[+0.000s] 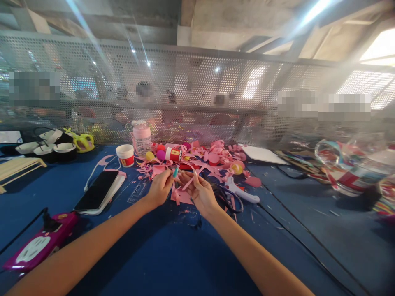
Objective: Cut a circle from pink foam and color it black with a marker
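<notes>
My left hand point(160, 188) is closed in a pinch above the blue table. A teal tip, perhaps a long nail, shows at its thumb; whatever lies between these fingers is too small to make out. Close beside it, my right hand point(202, 193) has its fingers curled in, with a narrow pink strip point(187, 183) between thumb and fingers. Beneath both hands lies a pink sheet piece point(184, 198) with cut edges. Just behind them spreads a heap of pink scraps point(216, 150), where a red and white paper cup point(173, 154) rests on its side.
A white glue gun point(242, 192) with a black cord lies right of my hands. Leftward are a phone point(97, 191), an upright paper cup point(125, 155) and a purple power strip point(40, 242). A pink-lidded bottle point(142, 137) stands before the perforated metal screen point(191, 82). Clear plastic containers point(354, 172) stand at right.
</notes>
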Demonstrator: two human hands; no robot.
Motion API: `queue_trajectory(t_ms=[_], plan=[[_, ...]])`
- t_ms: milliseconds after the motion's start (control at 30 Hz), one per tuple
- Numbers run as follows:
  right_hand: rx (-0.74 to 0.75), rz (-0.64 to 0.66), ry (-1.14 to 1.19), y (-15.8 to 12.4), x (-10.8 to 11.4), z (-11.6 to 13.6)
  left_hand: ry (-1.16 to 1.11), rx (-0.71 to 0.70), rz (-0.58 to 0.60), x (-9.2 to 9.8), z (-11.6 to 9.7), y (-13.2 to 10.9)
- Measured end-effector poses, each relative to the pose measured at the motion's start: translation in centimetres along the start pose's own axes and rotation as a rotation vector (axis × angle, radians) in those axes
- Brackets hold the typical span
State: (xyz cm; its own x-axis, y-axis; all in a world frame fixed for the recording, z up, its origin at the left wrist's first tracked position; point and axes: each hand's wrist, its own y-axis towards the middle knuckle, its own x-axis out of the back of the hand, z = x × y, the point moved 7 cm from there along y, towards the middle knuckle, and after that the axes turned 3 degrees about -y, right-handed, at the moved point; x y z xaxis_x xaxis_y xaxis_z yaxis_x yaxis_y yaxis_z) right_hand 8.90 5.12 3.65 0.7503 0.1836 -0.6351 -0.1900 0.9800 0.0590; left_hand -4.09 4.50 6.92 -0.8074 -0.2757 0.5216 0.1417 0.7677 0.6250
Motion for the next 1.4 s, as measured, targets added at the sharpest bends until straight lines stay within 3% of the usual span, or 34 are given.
queue_trajectory(t_ms=[167, 333, 433, 567, 833, 1067, 1400], plan=[[0.050, -0.023, -0.144, -0.1, 0.3, 0.2, 0.119, 0.096, -0.034, 2.0, 2.2, 1.6], [0.002, 0.015, -0.313, -0.4, 0.1, -0.5, 0.207, 0.127, 0.173, 1.5, 3.6, 2.8], [-0.036, 0.068, -0.383, -0.8, -0.6, -0.8, 0.191, 0.127, 0.281, 0.8, 3.5, 2.7], [-0.073, 0.092, -0.455, -1.3, -1.3, -1.1, 0.090, 0.095, 0.345, 0.3, 1.8, 2.5], [-0.131, 0.159, -0.506, -1.9, -2.0, -2.1, -0.070, -0.035, 0.243, 0.9, -2.6, 2.1], [-0.155, 0.160, -0.535, -2.0, -2.2, -2.4, -0.034, -0.038, 0.120, 0.7, -2.4, 1.5], [-0.140, 0.192, -0.594, -2.3, -2.9, -2.2, 0.026, -0.075, 0.036, 0.3, -1.8, 0.4]])
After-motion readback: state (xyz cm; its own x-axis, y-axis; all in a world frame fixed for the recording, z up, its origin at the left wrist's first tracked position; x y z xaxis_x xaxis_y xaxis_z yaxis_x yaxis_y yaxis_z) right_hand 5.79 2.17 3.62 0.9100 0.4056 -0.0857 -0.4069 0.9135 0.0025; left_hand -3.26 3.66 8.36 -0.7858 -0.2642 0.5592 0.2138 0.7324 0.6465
